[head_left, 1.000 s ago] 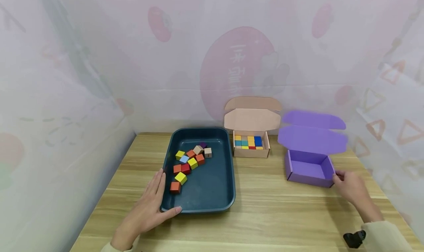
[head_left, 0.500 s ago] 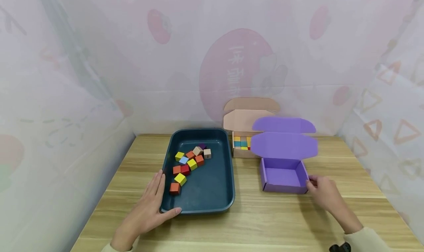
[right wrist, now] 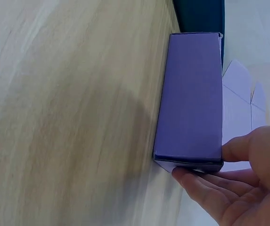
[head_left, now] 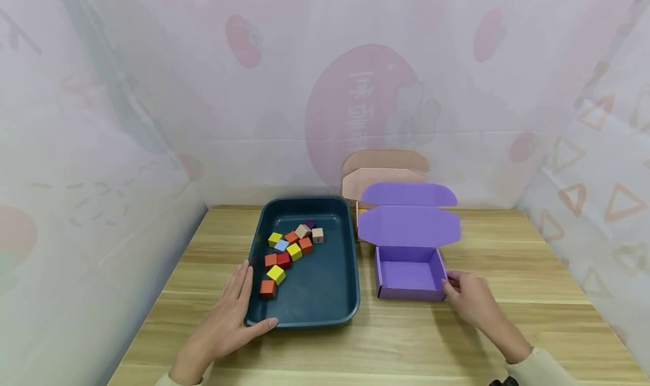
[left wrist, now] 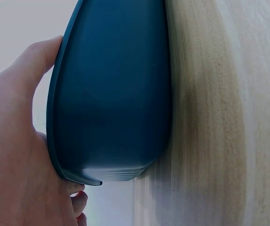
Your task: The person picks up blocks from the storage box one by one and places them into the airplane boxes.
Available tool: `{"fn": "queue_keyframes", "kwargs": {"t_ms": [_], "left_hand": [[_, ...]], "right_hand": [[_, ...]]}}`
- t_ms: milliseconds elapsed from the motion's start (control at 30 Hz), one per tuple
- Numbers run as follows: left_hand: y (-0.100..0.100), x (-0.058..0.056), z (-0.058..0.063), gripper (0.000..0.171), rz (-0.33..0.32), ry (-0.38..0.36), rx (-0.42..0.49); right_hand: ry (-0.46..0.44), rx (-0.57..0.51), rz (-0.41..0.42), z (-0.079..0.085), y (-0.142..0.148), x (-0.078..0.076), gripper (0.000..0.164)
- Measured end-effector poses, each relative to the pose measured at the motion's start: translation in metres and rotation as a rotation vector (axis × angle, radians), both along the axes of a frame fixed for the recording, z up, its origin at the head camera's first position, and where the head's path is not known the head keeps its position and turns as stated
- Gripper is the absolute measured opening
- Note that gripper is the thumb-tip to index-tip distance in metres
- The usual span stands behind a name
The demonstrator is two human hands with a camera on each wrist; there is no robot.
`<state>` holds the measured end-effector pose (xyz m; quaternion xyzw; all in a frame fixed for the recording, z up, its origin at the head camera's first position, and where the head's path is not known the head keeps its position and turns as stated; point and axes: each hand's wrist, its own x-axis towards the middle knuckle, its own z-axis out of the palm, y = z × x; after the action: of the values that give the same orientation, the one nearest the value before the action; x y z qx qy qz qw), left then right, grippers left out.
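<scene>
The purple cardboard box point(head_left: 410, 292) has slid left, to lower centre-right; I see the right hand point(head_left: 471, 297) pinching its right edge, the left hand point(head_left: 225, 315) resting straight-fingered on the teal tray point(head_left: 320, 293), a tabletop strip point(head_left: 368, 287) between box and tray.

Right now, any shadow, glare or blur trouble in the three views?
Head: soft shadow on the table by the right hand, blocks sharp-edged, backdrop print pale. Left wrist: tray wall dark, faint sheen near its corner, background washed out. Right wrist: broad soft shadow beside the purple box; no strong glare.
</scene>
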<state>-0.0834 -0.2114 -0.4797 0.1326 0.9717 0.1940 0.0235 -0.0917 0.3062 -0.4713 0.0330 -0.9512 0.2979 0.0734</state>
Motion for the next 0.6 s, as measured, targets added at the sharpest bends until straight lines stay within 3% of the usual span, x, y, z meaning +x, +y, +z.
{"fn": "queue_keyframes", "kwargs": {"t_ms": [100, 233, 400, 600], "left_hand": [[0.0, 0.002, 0.005, 0.123, -0.004, 0.0, -0.007], [0.0, 0.003, 0.005, 0.123, -0.004, 0.008, -0.005], [0.0, 0.004, 0.006, 0.123, 0.002, 0.004, 0.004], [0.001, 0.005, 0.005, 0.122, -0.003, 0.003, 0.005]], "right_hand": [[-0.067, -0.046, 0.021, 0.008, 0.006, -0.005, 0.037], [-0.18, -0.159, 0.078, 0.012, 0.025, -0.024, 0.051], [-0.258, -0.312, 0.157, 0.002, 0.048, -0.054, 0.06], [-0.299, -0.334, 0.18, -0.008, 0.058, -0.074, 0.061]]}}
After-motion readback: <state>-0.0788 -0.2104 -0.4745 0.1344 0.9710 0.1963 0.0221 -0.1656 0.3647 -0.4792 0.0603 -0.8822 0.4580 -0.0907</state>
